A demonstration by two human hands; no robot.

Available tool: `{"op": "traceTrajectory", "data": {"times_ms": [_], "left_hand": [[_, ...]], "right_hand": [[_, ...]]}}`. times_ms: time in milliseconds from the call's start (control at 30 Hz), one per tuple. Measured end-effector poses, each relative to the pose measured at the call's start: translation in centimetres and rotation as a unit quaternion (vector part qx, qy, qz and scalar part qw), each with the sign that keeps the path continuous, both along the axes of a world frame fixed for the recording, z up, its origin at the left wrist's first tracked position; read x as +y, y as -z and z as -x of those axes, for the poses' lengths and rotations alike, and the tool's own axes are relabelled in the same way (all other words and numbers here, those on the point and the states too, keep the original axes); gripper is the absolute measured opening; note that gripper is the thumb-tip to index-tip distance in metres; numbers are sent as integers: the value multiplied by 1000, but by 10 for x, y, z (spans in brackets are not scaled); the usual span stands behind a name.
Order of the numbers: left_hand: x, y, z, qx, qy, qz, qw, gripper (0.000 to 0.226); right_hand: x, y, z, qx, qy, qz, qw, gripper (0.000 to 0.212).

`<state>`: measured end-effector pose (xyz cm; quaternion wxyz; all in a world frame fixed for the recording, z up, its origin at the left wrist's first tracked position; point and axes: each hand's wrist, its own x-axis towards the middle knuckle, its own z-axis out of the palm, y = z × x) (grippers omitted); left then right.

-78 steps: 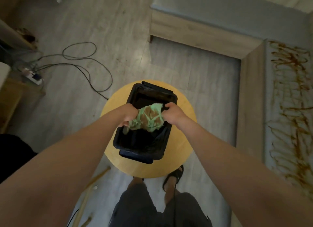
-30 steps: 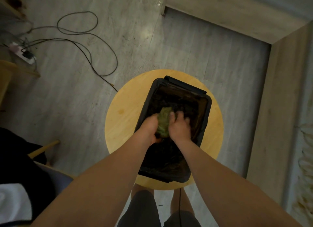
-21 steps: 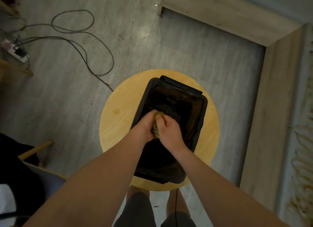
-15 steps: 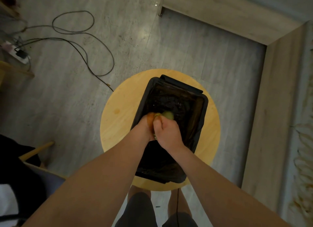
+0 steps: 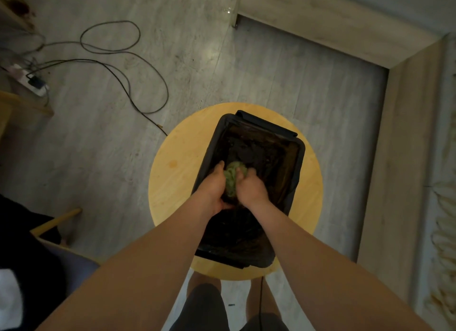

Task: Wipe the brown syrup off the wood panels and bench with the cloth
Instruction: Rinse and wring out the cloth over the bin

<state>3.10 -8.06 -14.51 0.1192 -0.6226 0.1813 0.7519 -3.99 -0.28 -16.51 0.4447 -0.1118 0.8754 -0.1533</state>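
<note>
A green cloth [image 5: 232, 180], bunched into a wad, sits between my two hands above a black tub [image 5: 297, 158] lined with dark plastic. My left hand [image 5: 213, 187] grips the cloth from the left and my right hand [image 5: 250, 188] grips it from the right, fingers curled round it. The tub stands on a round yellow wooden stool [image 5: 172, 177]. At the far right edge runs the wood panel [image 5: 404, 158] and the bench surface with streaks of syrup [image 5: 444, 232], faint in this light.
Grey plank floor lies all round the stool. Black cables [image 5: 118, 59] loop on the floor at the upper left, leading to a power strip [image 5: 29, 80]. A chair with a wooden arm [image 5: 56, 222] stands at the lower left. My legs are below the stool.
The cloth, spread out above the tub 2.6 s ago, is now bunched into a wad. Both hands have kept squeezing and turning it over the tub during the last second.
</note>
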Motion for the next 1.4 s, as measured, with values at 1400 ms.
{"op": "traceTrajectory", "data": {"times_ms": [1400], "left_hand": [[1, -7, 15, 63, 11, 61, 996, 32]], "right_hand": [[13, -6, 9, 240, -178, 97, 949, 43]]}}
